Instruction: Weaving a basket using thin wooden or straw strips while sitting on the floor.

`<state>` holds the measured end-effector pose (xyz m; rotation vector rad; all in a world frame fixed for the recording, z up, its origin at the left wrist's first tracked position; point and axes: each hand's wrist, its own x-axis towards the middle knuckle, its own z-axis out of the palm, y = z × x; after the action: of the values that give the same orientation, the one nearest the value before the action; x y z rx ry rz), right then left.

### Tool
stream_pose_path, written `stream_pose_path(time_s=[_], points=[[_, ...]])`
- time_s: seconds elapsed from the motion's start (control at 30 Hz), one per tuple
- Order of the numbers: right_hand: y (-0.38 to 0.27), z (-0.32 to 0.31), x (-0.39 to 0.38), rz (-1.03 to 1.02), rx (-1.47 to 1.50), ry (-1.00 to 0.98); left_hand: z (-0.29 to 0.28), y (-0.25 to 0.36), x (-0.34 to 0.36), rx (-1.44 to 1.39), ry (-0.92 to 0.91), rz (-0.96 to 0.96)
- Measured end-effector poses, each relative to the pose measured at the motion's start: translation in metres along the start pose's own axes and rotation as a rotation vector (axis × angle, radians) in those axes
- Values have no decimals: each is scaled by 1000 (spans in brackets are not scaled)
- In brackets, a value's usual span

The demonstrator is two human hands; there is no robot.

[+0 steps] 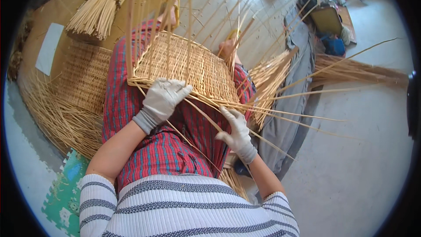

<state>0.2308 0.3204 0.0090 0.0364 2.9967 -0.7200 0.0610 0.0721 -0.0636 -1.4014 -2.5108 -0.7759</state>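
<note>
A half-woven wicker basket (188, 61) lies across my lap, its bare upright stakes fanning away from me. My left hand (164, 98), in a white work glove with a grey cuff, grips the basket's near edge, fingers bent over the weave. Farther right along that edge is my right hand (237, 134), gloved alike. Its forefinger touches the strands at the edge, and a wicker strand (202, 113) runs between the thumb and fingers. Several long loose strands (302, 116) stick out rightward past that hand. Part of the right hand's grip is hidden by the glove.
A tied wicker bundle (98, 11) lies at the far left, beside a woven wicker panel (83, 77) and loose strands (61, 109). More wicker bundles (351, 71) lie at right by a grey cloth (285, 125). A green foam mat (66, 193) is at lower left.
</note>
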Motion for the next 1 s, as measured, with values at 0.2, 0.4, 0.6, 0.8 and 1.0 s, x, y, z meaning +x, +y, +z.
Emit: stream_pose_path(time_s=[0.2, 0.4, 0.6, 0.8, 1.0], points=[[47, -13, -6, 585, 883, 314, -3, -9, 14, -214, -183, -98], [84, -65, -15, 728, 766, 628, 4, 6, 15, -153, -84, -188], [94, -64, -8, 716, -111, 129, 7, 12, 18, -181, -68, -218], [-15, -80, 78, 134, 24, 571, -7, 16, 23, -116, -264, -314], [-96, -27, 235, -133, 235, 291, 7, 26, 16, 10, 3, -113]])
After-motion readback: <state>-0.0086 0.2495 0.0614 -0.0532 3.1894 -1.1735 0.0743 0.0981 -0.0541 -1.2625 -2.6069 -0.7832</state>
